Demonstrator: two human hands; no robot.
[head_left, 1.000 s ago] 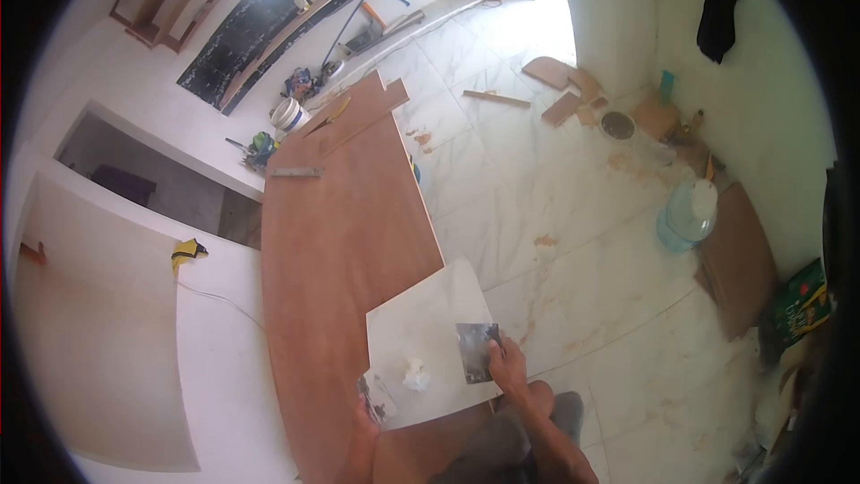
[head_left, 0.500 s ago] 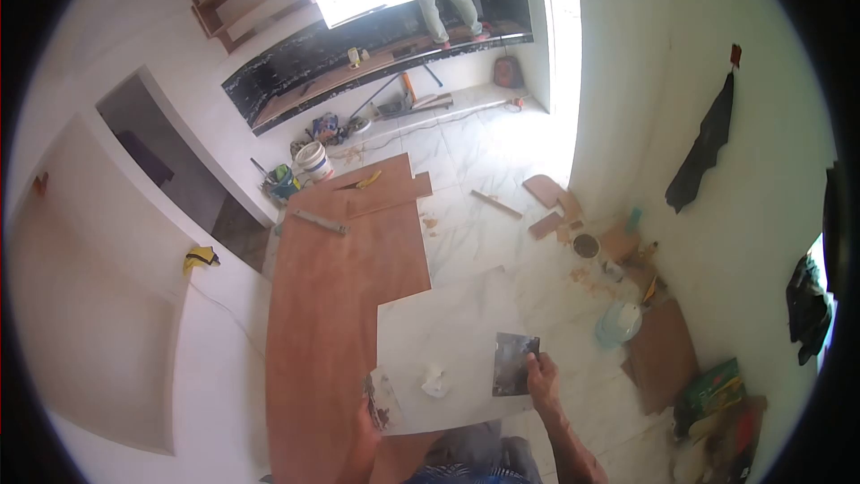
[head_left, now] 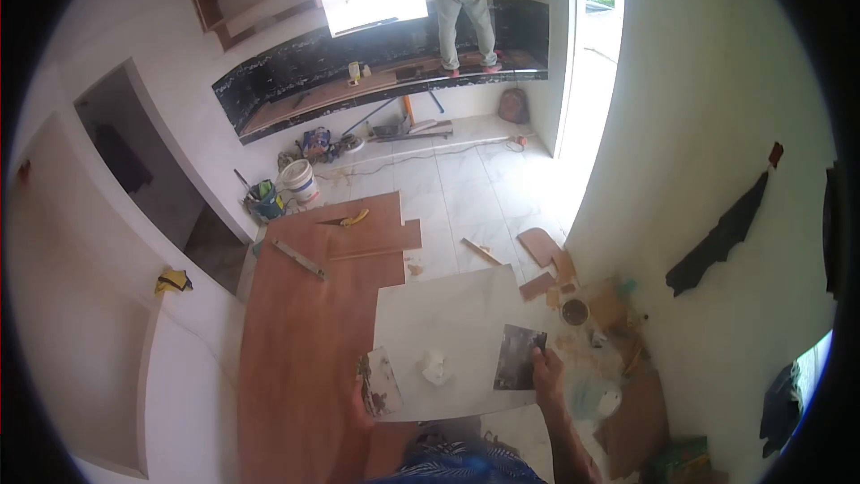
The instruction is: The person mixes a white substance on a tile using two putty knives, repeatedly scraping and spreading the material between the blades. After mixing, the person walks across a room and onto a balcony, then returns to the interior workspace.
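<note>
A white board [head_left: 461, 305] lies in front of me, with a lump of white putty [head_left: 435, 367] on it. My left hand [head_left: 358, 403] grips the board's left edge, where a smaller stained light plate [head_left: 383, 381] lies over the corner. In my right hand [head_left: 548, 375] is a putty knife with a wide, smeared metal blade [head_left: 515, 358]; the blade overlaps the board's right side in this view. Left of the board stretches a large reddish-brown plywood sheet [head_left: 305, 341].
On the plywood rest a spirit level [head_left: 300, 260] and a yellow-handled saw [head_left: 354, 218]. Buckets [head_left: 300, 181] stand beyond it. Wood offcuts [head_left: 539, 246], a round tub [head_left: 574, 310] and cardboard [head_left: 636, 421] litter the floor at right. A person [head_left: 464, 13] stands on the far counter.
My view has tilted up and shifted, showing more of the person on the counter. The putty knife has turned slightly and stays near the board's right side. Both hands keep their hold.
</note>
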